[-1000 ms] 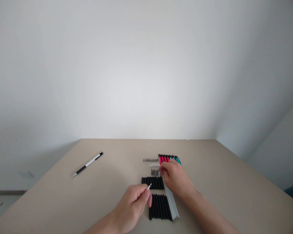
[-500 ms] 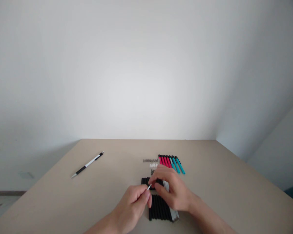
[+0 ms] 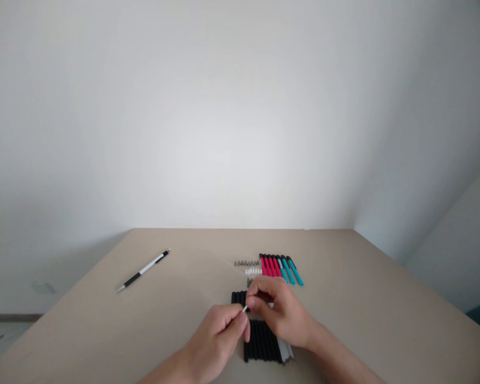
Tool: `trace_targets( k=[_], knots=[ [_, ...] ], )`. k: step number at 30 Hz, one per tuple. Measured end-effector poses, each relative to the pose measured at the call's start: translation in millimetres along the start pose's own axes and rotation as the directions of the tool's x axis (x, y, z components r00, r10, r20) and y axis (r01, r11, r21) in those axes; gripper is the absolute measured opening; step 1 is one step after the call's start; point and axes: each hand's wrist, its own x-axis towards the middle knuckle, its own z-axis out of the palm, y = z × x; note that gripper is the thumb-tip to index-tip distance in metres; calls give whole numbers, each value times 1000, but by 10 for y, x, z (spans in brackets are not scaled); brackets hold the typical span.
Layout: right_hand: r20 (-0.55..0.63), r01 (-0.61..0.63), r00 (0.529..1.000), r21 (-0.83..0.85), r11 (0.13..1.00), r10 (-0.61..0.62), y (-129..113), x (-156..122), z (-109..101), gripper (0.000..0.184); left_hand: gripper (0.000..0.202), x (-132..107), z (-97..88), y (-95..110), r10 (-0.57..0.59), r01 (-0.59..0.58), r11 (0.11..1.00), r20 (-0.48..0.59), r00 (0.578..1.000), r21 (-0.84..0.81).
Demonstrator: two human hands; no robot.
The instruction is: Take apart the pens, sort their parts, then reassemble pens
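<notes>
My left hand (image 3: 220, 333) is closed around a thin white pen refill (image 3: 245, 309), whose short end pokes out past the thumb and forefinger. Thumb and forefinger of my right hand (image 3: 282, 309) pinch together at that end; anything small between them is hidden. Both hands hover over a row of black pen grips (image 3: 262, 341), with more black pen parts (image 3: 237, 297) behind, partly covered. White refills (image 3: 286, 352) with metal tips lie under my right wrist. Just beyond the fingers are a few small springs (image 3: 250, 282).
Farther back are several grey cone tips (image 3: 246, 263) and small white pieces (image 3: 253, 271). Beside them lie pink pen barrels (image 3: 270, 265) and teal ones (image 3: 291, 271). An assembled black-and-white pen (image 3: 144, 270) rests on the left of the beige table (image 3: 184, 250). A wall stands behind.
My right hand has lowered slightly, its thumb and forefinger closing at the refill's end. The small white pieces show more fully. My left hand has hardly moved.
</notes>
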Motion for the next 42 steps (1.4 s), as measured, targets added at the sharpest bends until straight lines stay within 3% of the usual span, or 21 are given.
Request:
trace_targets(
  k=[7, 10, 13, 16, 19, 21, 24, 28, 32, 36, 42],
  knots=[
    [-270, -46, 950, 374, 926, 156, 143, 83, -177, 34, 49, 0, 18, 10, 10, -10, 997, -13, 1000, -73],
    [-303, -73, 920, 492, 867, 249, 163, 105, -190, 34, 49, -6, 37, 13, 2, -4, 993, -18, 1000, -117],
    [-229, -89, 927, 636, 767, 298, 157, 113, -155, 35, 50, -12, 52, 29, -12, 9, 990, -21, 1000, -139],
    [-99, -120, 942, 792, 599, 320, 136, 104, -122, 41, 50, -8, 59, 31, -19, 14, 987, -31, 999, -163],
    [69, -227, 945, 844, 486, 321, 106, 80, -120, 48, 49, 4, 52, 5, -7, 2, 988, -32, 999, -156],
    [224, -349, 931, 777, 523, 289, 90, 62, -129, 48, 48, 10, 39, -18, 9, -13, 992, -30, 1000, -124],
    [431, -490, 862, 578, 653, 265, 81, 47, -136, 36, 46, 14, 16, -34, 38, -39, 998, -17, 999, -55],
    [510, -523, 821, 489, 698, 257, 112, 52, -154, 30, 46, 13, 0, -25, 67, -67, 997, -25, 997, 26],
    [517, -554, 800, 444, 704, 304, 139, 47, -263, 33, 47, 9, 6, -15, 93, -88, 993, -53, 994, 84],
    [465, -591, 794, 437, 678, 393, 132, 43, -411, 23, 48, -5, 7, 1, 75, -70, 991, -45, 996, 115],
    [231, -540, 837, 496, 680, 496, 197, 63, -509, 21, 47, -31, 4, 32, 54, -47, 990, -47, 997, 129]
  ],
)
